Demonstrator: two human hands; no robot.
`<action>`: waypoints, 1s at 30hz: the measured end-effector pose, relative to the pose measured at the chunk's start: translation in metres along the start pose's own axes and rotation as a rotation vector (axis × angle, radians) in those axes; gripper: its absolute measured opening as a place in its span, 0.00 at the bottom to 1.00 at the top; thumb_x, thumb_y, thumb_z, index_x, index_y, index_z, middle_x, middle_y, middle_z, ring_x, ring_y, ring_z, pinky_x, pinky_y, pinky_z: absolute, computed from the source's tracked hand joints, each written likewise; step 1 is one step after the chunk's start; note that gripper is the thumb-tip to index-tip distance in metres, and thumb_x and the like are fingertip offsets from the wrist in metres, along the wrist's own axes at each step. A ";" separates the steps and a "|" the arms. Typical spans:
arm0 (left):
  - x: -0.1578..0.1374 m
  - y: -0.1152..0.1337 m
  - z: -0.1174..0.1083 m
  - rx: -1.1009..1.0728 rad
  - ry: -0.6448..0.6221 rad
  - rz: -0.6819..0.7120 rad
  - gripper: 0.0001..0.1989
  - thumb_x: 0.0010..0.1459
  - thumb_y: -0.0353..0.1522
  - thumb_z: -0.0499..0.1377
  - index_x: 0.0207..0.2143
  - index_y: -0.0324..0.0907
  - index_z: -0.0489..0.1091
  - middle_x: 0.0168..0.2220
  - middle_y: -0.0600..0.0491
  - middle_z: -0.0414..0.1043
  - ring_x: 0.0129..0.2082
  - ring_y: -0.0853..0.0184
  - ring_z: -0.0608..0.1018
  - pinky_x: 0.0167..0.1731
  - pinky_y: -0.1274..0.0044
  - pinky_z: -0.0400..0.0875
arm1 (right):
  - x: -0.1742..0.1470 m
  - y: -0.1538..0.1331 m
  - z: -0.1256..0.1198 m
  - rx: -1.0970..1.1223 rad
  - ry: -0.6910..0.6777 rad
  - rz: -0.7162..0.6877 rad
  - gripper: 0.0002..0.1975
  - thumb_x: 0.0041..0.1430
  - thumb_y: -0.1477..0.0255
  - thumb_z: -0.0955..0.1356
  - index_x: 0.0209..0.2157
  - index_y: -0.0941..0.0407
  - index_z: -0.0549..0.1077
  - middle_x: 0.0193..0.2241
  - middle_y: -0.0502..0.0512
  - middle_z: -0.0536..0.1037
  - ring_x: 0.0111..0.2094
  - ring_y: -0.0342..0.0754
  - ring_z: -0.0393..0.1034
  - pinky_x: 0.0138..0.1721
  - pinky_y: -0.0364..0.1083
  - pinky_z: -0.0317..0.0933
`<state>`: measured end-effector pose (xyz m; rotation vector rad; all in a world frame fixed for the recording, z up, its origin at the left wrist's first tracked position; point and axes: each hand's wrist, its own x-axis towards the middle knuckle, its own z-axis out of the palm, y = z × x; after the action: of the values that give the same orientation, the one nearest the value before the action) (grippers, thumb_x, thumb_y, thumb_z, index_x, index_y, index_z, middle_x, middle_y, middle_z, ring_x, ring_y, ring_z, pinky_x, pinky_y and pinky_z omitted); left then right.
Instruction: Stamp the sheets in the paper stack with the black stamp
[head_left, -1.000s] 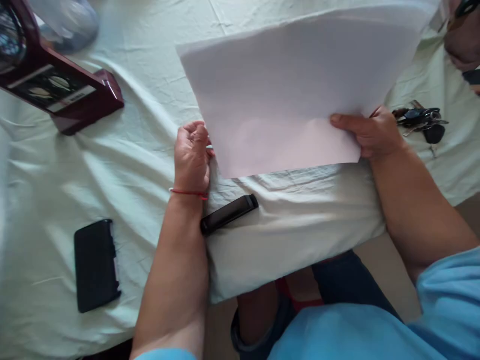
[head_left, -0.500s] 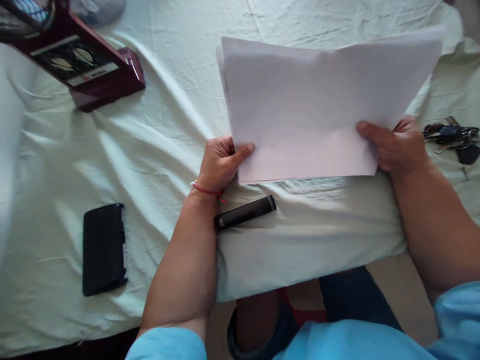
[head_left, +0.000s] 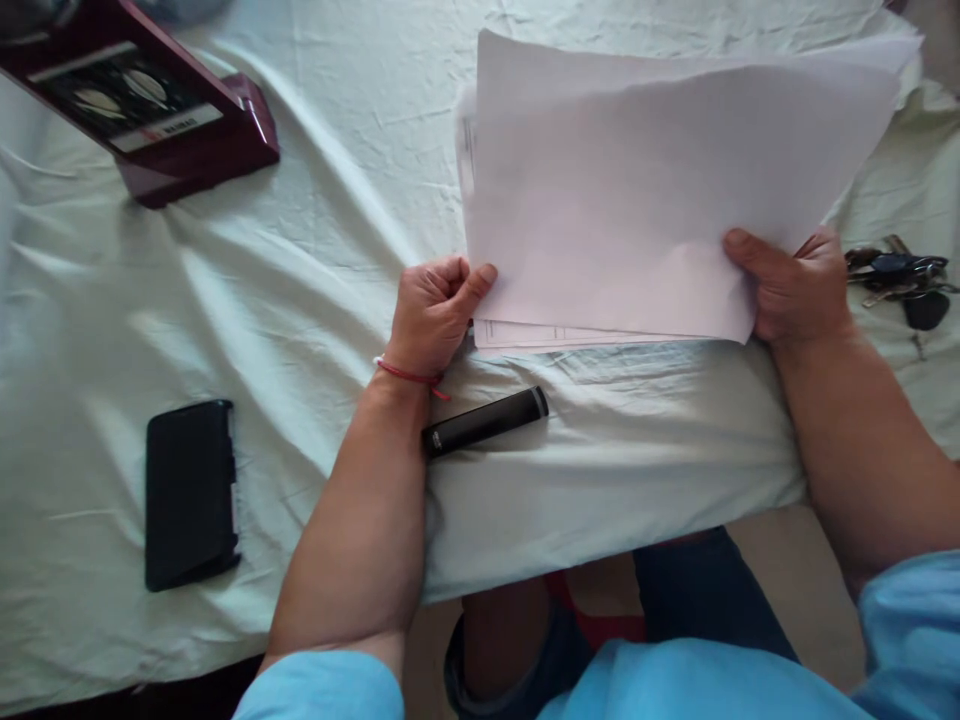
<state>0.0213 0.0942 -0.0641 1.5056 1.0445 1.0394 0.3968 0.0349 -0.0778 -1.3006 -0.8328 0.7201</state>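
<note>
Several paper sheets [head_left: 607, 190]: held in the grip of left hand [head_left: 431, 312] and right hand [head_left: 802, 290]; fingers behind hidden.
Lower sheet [head_left: 517, 335]: mostly covered, print illegible.
Maroon stand [head_left: 195, 160]: top cut off.

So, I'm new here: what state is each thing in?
Paper sheets: stacked unevenly, held at both sides, top face blank
Left fingers: closed on the sheets
Right fingers: closed on the sheets
Black stapler-like object: lying down
Black phone-sized case: lying flat
Keys: bunched
Dark red stand: standing, top cut off
Pale green cloth: wrinkled
Red wrist cord: worn
</note>
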 end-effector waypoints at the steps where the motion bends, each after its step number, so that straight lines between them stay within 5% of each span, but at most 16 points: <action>1: 0.000 0.001 0.000 -0.027 -0.012 0.004 0.35 0.59 0.55 0.80 0.23 0.45 0.63 0.23 0.59 0.53 0.24 0.71 0.56 0.22 0.77 0.54 | 0.001 0.001 0.000 0.010 0.006 -0.001 0.33 0.25 0.53 0.92 0.32 0.51 0.83 0.42 0.53 0.90 0.46 0.55 0.84 0.61 0.62 0.83; 6: 0.002 0.003 0.001 -0.133 -0.125 -0.046 0.27 0.49 0.46 0.86 0.28 0.45 0.72 0.28 0.56 0.69 0.29 0.68 0.72 0.28 0.76 0.71 | 0.006 0.005 -0.001 0.058 0.061 -0.036 0.32 0.25 0.57 0.91 0.30 0.52 0.79 0.38 0.54 0.87 0.47 0.58 0.84 0.63 0.65 0.80; 9: 0.004 0.001 -0.001 -0.051 -0.121 -0.027 0.25 0.58 0.42 0.81 0.24 0.45 0.69 0.23 0.58 0.62 0.24 0.71 0.66 0.23 0.76 0.63 | 0.005 0.006 0.000 0.069 0.053 -0.048 0.31 0.28 0.58 0.91 0.31 0.50 0.79 0.38 0.51 0.87 0.48 0.58 0.85 0.65 0.66 0.79; 13: 0.004 0.000 -0.002 0.010 -0.101 0.006 0.34 0.64 0.54 0.78 0.21 0.45 0.67 0.18 0.59 0.56 0.19 0.73 0.58 0.17 0.76 0.53 | 0.003 0.006 0.000 0.074 0.057 -0.049 0.32 0.28 0.58 0.91 0.33 0.50 0.79 0.39 0.52 0.88 0.49 0.58 0.85 0.64 0.64 0.80; 17: 0.003 0.003 -0.001 0.000 -0.071 -0.003 0.36 0.63 0.61 0.76 0.21 0.45 0.67 0.18 0.58 0.59 0.18 0.72 0.60 0.16 0.77 0.55 | 0.005 0.007 -0.001 0.065 0.058 -0.058 0.31 0.29 0.57 0.91 0.32 0.50 0.80 0.40 0.53 0.88 0.50 0.59 0.85 0.66 0.65 0.79; 22: 0.003 0.008 0.000 -0.046 -0.149 -0.041 0.24 0.54 0.48 0.82 0.26 0.46 0.75 0.21 0.56 0.67 0.21 0.70 0.65 0.20 0.75 0.61 | 0.006 0.008 -0.001 0.083 0.058 -0.072 0.29 0.29 0.57 0.91 0.30 0.50 0.80 0.40 0.50 0.89 0.50 0.58 0.86 0.67 0.64 0.80; 30: 0.003 0.004 -0.004 0.016 -0.160 -0.025 0.35 0.65 0.60 0.75 0.21 0.45 0.72 0.18 0.54 0.71 0.15 0.71 0.64 0.15 0.75 0.55 | 0.004 0.008 -0.001 0.098 0.082 -0.060 0.30 0.31 0.58 0.91 0.34 0.51 0.82 0.40 0.51 0.89 0.48 0.56 0.86 0.65 0.61 0.81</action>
<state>0.0186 0.0980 -0.0592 1.5577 0.9581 0.8802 0.3996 0.0394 -0.0855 -1.2042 -0.7586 0.6480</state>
